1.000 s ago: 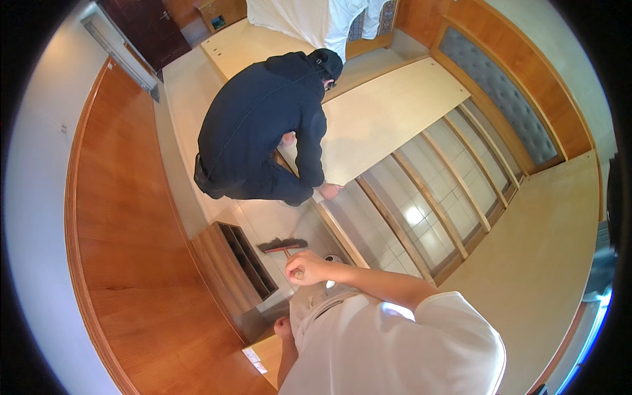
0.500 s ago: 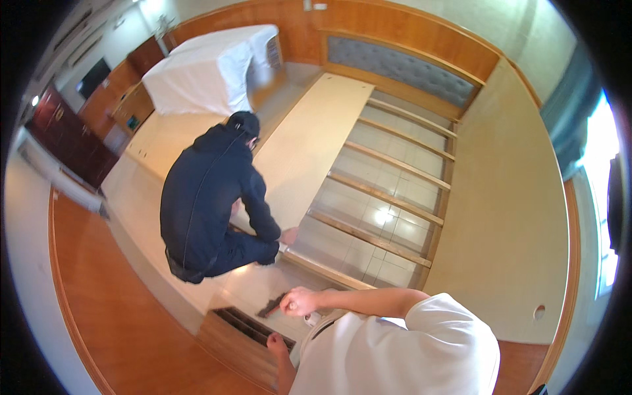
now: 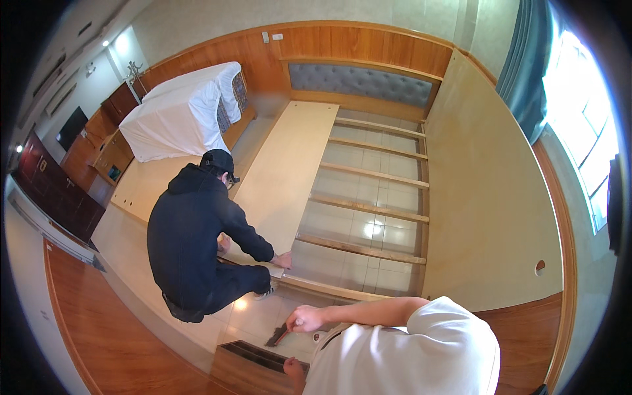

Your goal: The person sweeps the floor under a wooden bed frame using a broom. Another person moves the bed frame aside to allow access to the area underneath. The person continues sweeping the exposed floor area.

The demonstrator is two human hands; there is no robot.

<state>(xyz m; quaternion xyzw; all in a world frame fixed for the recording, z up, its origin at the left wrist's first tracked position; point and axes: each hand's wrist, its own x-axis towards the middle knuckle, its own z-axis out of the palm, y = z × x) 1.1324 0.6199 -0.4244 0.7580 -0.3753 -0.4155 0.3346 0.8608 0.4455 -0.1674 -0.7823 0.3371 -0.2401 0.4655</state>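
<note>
My right hand [image 3: 304,318] is closed round a dark hand tool with a reddish handle [image 3: 277,335]; its exact kind is hard to make out. The tool hangs above the tiled floor, near a brown slatted wooden piece [image 3: 262,355]. Lower down, close to that piece, my left hand [image 3: 293,367] is curled with nothing visible in it. Ahead of me a co-worker in black [image 3: 197,243] squats at the near end of a pale board [image 3: 283,164]. One of the co-worker's hands [image 3: 282,260] touches the board's near right corner. The board lies along the left part of a slatted bed frame [image 3: 372,209].
Grey tufted headboard [image 3: 362,82] stands at the far wall. Another large pale board [image 3: 494,197] is to the right of the slats. White cloth [image 3: 174,112] covers furniture at the back left. Teal curtain [image 3: 526,72] hangs beside a bright window.
My view has shifted, so the bed frame and co-worker sit differently in the picture. The tool stays in my right hand. The co-worker remains squatting with a hand at the board's corner.
</note>
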